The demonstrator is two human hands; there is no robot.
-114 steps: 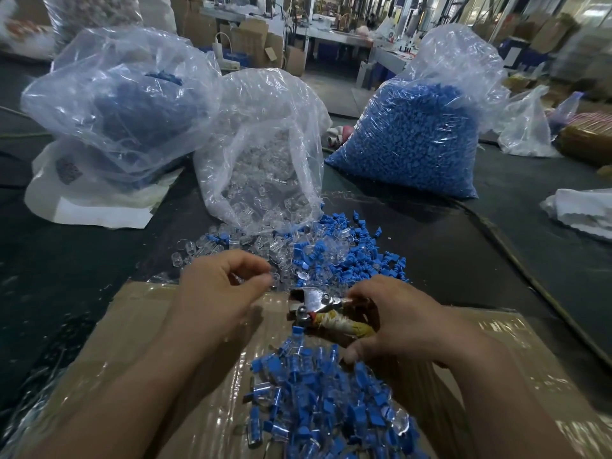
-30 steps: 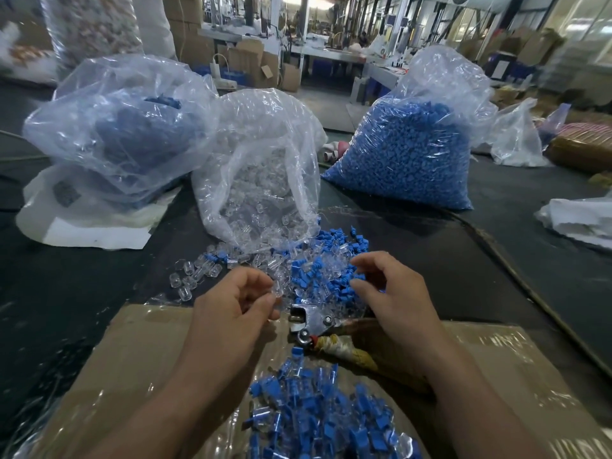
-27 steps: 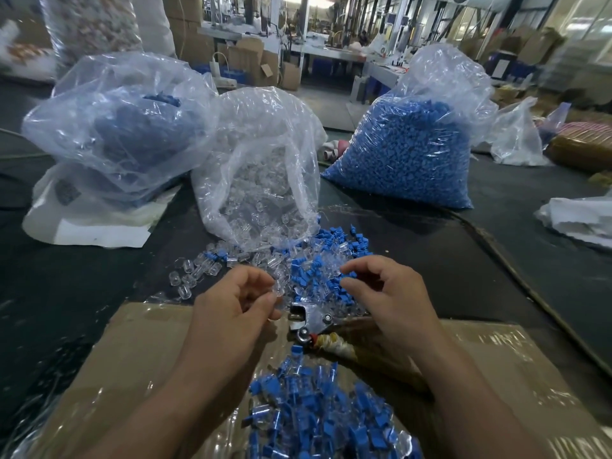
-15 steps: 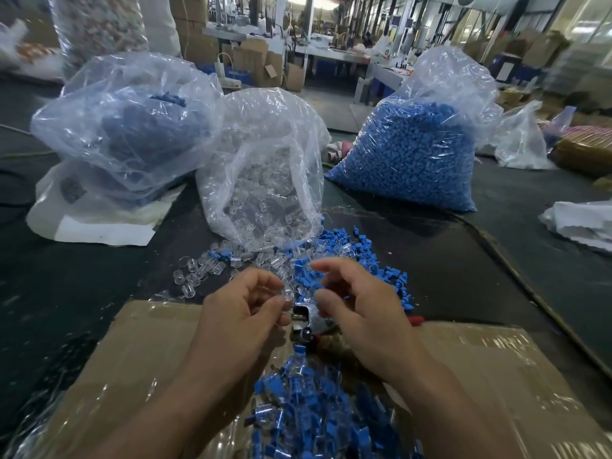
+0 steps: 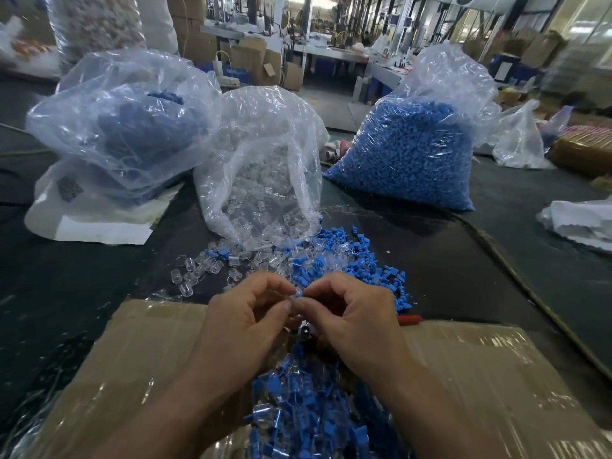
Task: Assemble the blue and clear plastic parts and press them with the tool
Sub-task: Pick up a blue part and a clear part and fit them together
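My left hand (image 5: pixel 243 321) pinches a small clear plastic part (image 5: pixel 288 299) between thumb and fingers. My right hand (image 5: pixel 352 321) pinches a small blue part (image 5: pixel 299 294), and the fingertips of both hands meet over the tool. The pressing tool (image 5: pixel 306 332) lies under my hands and is mostly hidden; its red handle tip (image 5: pixel 409 319) shows at the right. Loose clear and blue parts (image 5: pixel 318 263) lie scattered just beyond my hands. A heap of joined blue-and-clear pieces (image 5: pixel 308 412) sits on the cardboard near me.
A taped cardboard sheet (image 5: pixel 480 385) covers the near table. Behind stand an open bag of clear parts (image 5: pixel 265 180), a big bag of blue parts (image 5: pixel 417 150) at right and a bag of blue pieces (image 5: pixel 122 127) at left. White plastic (image 5: pixel 579 223) lies far right.
My right hand left the tool, picked a blue part from the loose pile and moved left to meet my left hand, which kept its clear part.
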